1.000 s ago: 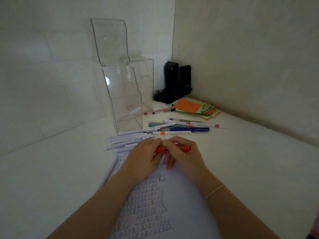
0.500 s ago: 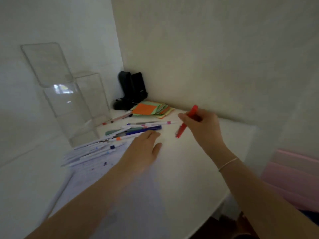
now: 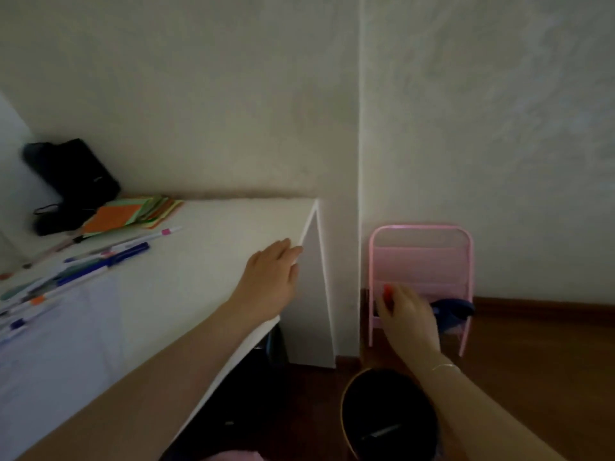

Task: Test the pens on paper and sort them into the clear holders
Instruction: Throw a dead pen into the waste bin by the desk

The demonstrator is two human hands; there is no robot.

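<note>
The right hand [image 3: 404,314] is low beside the white worktop [image 3: 213,247], in front of a small pink metal folding chair [image 3: 421,261]. Its fingers are curled around the orange-red pen [image 3: 387,292]; only one end shows above the knuckles, the rest is hidden. The left hand [image 3: 271,282] lies flat with straight fingers on the right edge of the worktop and grasps nothing. Several white and blue pens [image 3: 100,257] lie at the left, blurred, partly cut off by the frame, beside a white printed paper sheet [image 3: 60,344]. A dark round bin [image 3: 389,417] stands on the floor below; its contents are hard to make out.
</note>
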